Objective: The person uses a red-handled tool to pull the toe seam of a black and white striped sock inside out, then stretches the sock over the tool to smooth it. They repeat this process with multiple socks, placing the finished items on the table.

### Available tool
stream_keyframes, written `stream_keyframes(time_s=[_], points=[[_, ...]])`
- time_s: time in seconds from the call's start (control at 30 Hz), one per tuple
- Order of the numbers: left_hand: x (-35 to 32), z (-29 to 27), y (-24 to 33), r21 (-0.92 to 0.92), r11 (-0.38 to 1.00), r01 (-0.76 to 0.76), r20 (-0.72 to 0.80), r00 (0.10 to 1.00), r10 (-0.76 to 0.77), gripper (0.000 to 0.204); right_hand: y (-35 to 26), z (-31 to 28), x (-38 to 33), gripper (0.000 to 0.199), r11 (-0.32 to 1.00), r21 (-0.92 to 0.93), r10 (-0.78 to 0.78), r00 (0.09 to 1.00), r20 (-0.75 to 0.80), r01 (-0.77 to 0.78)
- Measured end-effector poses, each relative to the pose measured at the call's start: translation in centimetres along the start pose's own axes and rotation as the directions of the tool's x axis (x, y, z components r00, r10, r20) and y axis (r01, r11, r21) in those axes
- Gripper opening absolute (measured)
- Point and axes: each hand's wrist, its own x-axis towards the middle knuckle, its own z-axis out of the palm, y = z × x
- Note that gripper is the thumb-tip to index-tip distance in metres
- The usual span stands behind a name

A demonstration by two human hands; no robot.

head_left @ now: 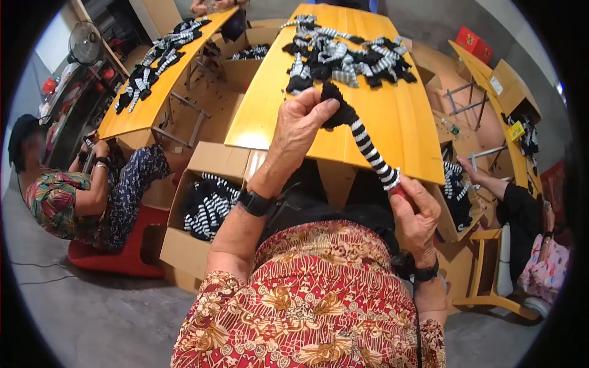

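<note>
A black-and-white striped knitted piece (pixel 369 147) is stretched at a slant between my two hands above the near part of the yellow table (pixel 251 126). My left hand (pixel 300 122) pinches its wide black end between thumb and fingers. A thin, pale-tipped thing sticks out beside those fingers, too small to name. Lower and to the right, my right hand (pixel 417 211) grips the narrow white-edged end. Something small and red (pixel 399 190) shows between its fingers, mostly hidden. Farther back on the table lies a loose pile of similar knitted pieces (pixel 350 58).
At my left stands an open cardboard box (pixel 184 245) of striped pieces; another box (pixel 457 230) is at my right. A seated person (pixel 86 190) works by the left table (pixel 123 122). A person's arm (pixel 491 178) reaches toward the right box, near a wooden chair (pixel 485 270).
</note>
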Motion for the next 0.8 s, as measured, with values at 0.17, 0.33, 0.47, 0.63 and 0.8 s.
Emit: stream_keyframes(time_s=[0.17,0.33,0.47,0.63,0.8], points=[[1.2,0.6,0.2,-0.156,0.987,-0.025,-0.082,0.997,0.012,0.012,-0.3,0.3,0.0,0.034,0.998,-0.045,-0.033,0.999,-0.009,0.032],[0.2,2.3,-1.0,-0.174,0.984,-0.039,0.008,0.999,0.042,0.01,0.0,0.8,-0.7,0.032,0.985,0.098,0.153,0.984,-0.095,-0.144],[0.3,2.1,-0.1,-0.087,0.993,-0.084,-0.077,0.994,0.077,0.015,0.3,0.3,0.0,0.031,0.99,0.108,0.095,0.993,-0.065,-0.088],[0.3,0.3,0.3,-0.139,0.99,-0.018,-0.115,0.993,0.002,0.023,-0.2,-1.5,0.8,0.032,0.984,0.097,0.146,0.986,0.076,-0.153],[0.7,-0.9,0.6,-0.127,0.992,0.026,-0.059,0.998,-0.033,0.032,0.0,-1.8,1.9,0.031,0.992,0.047,0.11,0.984,0.141,-0.118]])
